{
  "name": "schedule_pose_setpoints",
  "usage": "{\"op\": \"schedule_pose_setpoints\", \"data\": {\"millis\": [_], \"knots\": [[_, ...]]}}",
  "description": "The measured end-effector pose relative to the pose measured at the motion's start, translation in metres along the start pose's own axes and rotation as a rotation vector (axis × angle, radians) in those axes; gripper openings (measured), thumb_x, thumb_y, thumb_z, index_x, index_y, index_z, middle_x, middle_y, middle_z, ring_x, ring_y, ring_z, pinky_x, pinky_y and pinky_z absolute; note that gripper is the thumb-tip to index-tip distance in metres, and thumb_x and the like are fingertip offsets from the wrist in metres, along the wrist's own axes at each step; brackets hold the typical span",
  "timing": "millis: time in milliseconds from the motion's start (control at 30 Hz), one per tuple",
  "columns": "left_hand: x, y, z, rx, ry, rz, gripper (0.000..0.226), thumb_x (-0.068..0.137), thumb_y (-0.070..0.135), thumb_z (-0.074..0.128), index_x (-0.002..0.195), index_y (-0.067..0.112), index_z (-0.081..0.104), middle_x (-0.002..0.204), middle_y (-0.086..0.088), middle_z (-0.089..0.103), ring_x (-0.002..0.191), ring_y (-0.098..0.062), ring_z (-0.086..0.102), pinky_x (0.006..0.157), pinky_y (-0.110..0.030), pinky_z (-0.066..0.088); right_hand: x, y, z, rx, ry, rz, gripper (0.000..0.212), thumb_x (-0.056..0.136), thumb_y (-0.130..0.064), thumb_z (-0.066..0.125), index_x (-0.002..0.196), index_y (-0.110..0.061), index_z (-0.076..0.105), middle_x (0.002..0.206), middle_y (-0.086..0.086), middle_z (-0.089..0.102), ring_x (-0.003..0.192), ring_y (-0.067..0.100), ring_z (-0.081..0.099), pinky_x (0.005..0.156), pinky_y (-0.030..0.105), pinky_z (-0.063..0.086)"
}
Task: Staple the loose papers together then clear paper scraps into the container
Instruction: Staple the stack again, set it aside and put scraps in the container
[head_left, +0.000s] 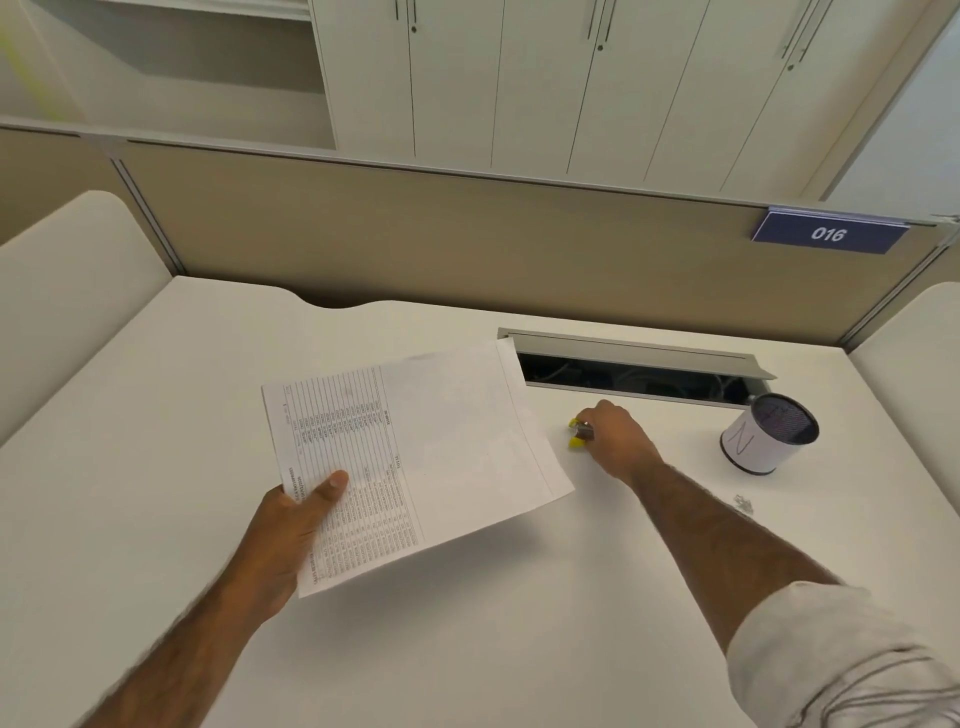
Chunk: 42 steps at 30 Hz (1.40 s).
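Observation:
My left hand (291, 525) grips the near-left corner of a stack of printed papers (415, 467), thumb on top, holding them lifted above the white desk (467, 649). To the right of the sheets, my right hand (615, 436) is closed around a small yellow and silver stapler (579, 434) that rests on the desk; only its front end shows past my fingers. A round mesh container (769, 441) wrapped in white paper stands further right, near the far edge. A few small scraps or staples (744, 504) lie on the desk in front of it.
An open cable tray (634, 379) with its grey lid raised runs along the back of the desk, just behind the stapler. A beige partition (467, 249) with a blue "016" sign (828, 234) closes off the far side. Cream side panels flank the desk.

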<state>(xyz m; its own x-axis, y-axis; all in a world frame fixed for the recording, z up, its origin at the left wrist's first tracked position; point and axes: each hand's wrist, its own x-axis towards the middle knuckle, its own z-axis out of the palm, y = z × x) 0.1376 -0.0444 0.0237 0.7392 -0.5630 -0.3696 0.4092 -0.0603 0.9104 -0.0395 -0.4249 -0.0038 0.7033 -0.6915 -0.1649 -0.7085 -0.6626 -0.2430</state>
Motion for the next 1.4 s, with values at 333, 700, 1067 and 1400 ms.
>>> {"op": "schedule_pose_setpoints", "data": {"millis": [333,700,1067,1400], "knots": [[-0.010,0.030,0.018,-0.018,-0.051,0.033,0.027,0.093,0.025,0.070,0.118,0.017,0.073,0.111,-0.007,0.080,0.099,-0.026,0.078,0.069,-0.033,0.063,-0.022,-0.015,-0.018,0.287,0.049,0.190,0.046,0.092,-0.022,0.070,0.136,-0.021,0.058,0.143,0.010,0.050,0.129,0.032,0.048,0.106,0.043,0.041],[-0.045,0.162,0.036,0.507,-0.471,0.071,0.034,0.094,0.038,0.072,0.121,0.016,0.073,0.111,-0.005,0.079,0.100,-0.025,0.077,0.079,-0.035,0.063,-0.150,-0.098,-0.198,0.544,0.470,-0.201,0.041,0.087,-0.044,0.071,0.124,-0.028,0.065,0.114,-0.015,0.064,0.104,0.007,0.060,0.088,0.029,0.043],[-0.094,0.251,0.087,0.920,-0.633,0.256,0.036,0.080,0.048,0.081,0.097,0.017,0.078,0.100,-0.004,0.080,0.088,-0.015,0.075,0.080,-0.029,0.056,-0.216,-0.107,-0.214,0.876,-0.039,-0.289,0.016,0.090,-0.027,0.072,0.103,-0.020,0.078,0.098,0.005,0.079,0.090,0.027,0.076,0.086,0.052,0.060],[-0.107,0.218,0.110,0.026,-0.294,0.447,0.021,0.100,0.022,0.065,0.113,0.007,0.073,0.107,-0.011,0.080,0.095,-0.025,0.077,0.075,-0.027,0.061,-0.257,-0.092,-0.189,1.445,0.200,-0.183,0.037,0.079,-0.030,0.077,0.112,-0.014,0.075,0.113,0.013,0.075,0.101,0.035,0.073,0.084,0.044,0.059]]}}
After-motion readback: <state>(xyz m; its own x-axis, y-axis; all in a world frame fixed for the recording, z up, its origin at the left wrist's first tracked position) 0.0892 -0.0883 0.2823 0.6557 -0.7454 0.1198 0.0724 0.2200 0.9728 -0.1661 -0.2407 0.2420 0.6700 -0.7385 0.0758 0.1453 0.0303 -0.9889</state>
